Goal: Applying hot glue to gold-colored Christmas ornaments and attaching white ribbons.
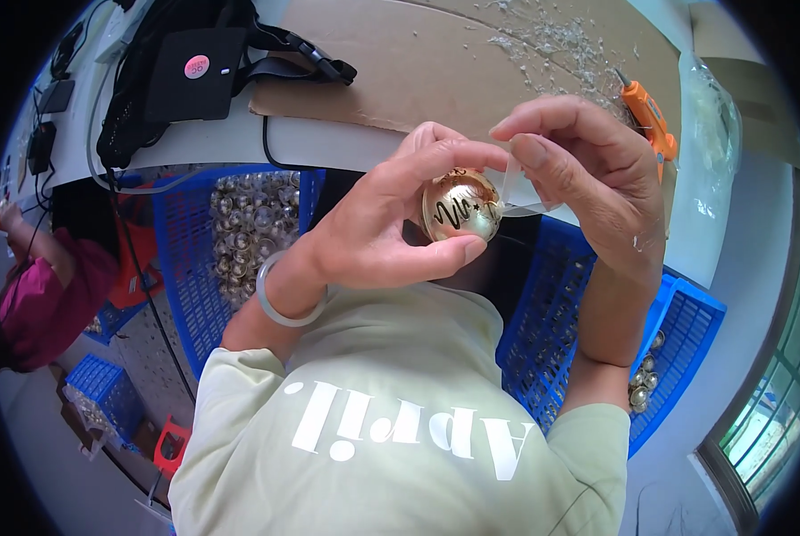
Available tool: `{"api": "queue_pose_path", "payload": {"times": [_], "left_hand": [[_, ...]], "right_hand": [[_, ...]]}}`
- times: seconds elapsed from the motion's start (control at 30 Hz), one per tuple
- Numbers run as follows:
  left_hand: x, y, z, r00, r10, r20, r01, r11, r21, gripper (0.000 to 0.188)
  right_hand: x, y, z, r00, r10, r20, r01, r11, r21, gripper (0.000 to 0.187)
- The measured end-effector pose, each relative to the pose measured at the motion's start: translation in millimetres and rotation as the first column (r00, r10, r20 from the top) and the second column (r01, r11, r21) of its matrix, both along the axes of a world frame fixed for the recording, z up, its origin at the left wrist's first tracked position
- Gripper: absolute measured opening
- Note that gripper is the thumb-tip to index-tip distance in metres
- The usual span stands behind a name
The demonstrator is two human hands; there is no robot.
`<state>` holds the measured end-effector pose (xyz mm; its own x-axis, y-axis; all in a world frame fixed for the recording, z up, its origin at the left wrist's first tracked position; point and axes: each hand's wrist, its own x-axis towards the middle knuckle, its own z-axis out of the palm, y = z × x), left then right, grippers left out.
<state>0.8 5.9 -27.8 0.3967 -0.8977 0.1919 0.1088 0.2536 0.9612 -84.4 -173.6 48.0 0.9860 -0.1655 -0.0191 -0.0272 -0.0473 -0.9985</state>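
A shiny gold bauble [458, 207] with black markings sits between the thumb and fingers of my left hand [391, 205], held in front of my chest. My right hand [587, 170] is closed in a pinch just to the right of the bauble's top. From its fingertips a thin translucent strip [510, 179] hangs close beside the bauble. Whether the strip is joined to the bauble I cannot tell. An orange glue gun [650, 116] lies on the table beyond my right hand.
A cardboard sheet [373, 54] with glue scraps covers much of the table. A black pouch [194, 76] lies at far left. Blue baskets [181, 268] of gold and clear baubles [252, 228] flank me. A clear plastic bag [711, 116] lies right. A person in magenta [51, 286] sits left.
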Motion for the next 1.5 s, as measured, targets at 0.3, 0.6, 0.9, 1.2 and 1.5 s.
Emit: {"api": "queue_pose_path", "payload": {"times": [0.3, 0.6, 0.9, 1.2, 1.5], "left_hand": [[-1.6, -3.8, 4.7, 0.959, -0.165, -0.229, 0.176, 0.984, 0.027, 0.041], [-6.3, 2.4, 13.0, 0.999, 0.044, 0.005, -0.044, 0.988, 0.146, 0.039], [-13.1, 1.0, 15.5, 0.987, 0.140, -0.079, -0.127, 0.981, 0.144, 0.054], [-13.3, 4.3, 12.0, 0.994, 0.085, -0.074, -0.073, 0.986, 0.153, 0.059], [-11.5, 6.9, 8.5, 0.997, 0.052, -0.056, -0.046, 0.993, 0.105, 0.058]], "right_hand": [[-5.2, -18.6, -3.4, 0.996, 0.036, -0.078, -0.025, 0.990, 0.137, 0.024], [-19.8, -25.0, -12.8, 0.998, 0.029, 0.053, -0.047, 0.926, 0.374, 0.038], [-19.2, -20.9, -16.9, 0.967, -0.126, 0.223, 0.133, 0.991, -0.015, 0.026], [-19.3, -22.6, -16.0, 0.966, -0.171, 0.193, 0.178, 0.984, -0.019, 0.017], [-17.1, -19.4, -14.8, 0.965, -0.227, 0.128, 0.237, 0.969, -0.067, 0.020]]}}
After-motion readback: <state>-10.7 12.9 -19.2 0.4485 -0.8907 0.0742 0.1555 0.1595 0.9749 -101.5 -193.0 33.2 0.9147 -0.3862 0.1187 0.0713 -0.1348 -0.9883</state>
